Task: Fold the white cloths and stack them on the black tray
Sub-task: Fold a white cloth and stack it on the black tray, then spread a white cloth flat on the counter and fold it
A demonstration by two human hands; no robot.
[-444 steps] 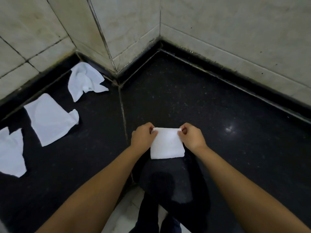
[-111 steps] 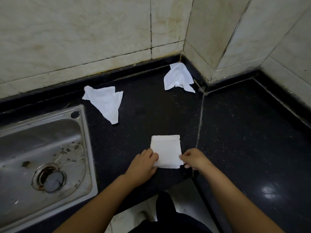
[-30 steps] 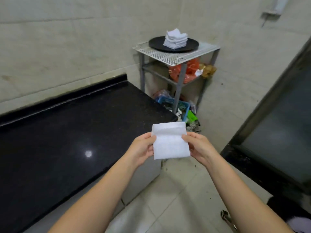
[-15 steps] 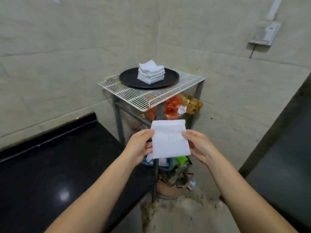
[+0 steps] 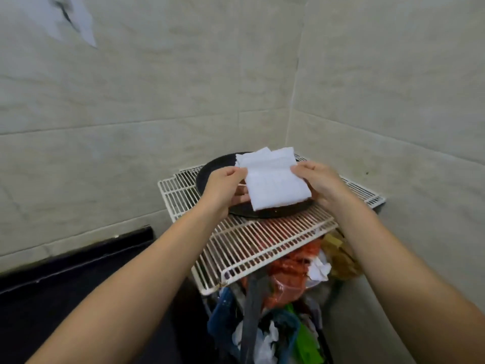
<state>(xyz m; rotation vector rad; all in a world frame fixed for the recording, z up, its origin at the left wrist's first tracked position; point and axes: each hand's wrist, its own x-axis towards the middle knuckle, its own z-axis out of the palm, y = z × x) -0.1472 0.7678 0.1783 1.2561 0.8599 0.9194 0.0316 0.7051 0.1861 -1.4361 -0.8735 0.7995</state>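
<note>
Left hand (image 5: pixel 226 185) and right hand (image 5: pixel 316 181) pinch folded white cloth (image 5: pixel 275 183) by its side edges | held over black tray (image 5: pixel 210 170) | tray on wire rack (image 5: pixel 252 243) top, wall corner

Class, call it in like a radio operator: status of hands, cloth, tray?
Left hand and right hand pinch folded cloth. Cloth above tray, covering the stack. Nothing in the way.

folded white cloth (image 5: pixel 275 185): flat rectangle, held over the tray, tilted | cloth stack (image 5: pixel 253 155): white, mostly hidden behind it, on tray | black tray (image 5: pixel 210 169): round, on white wire shelf (image 5: pixel 249 243)
</note>
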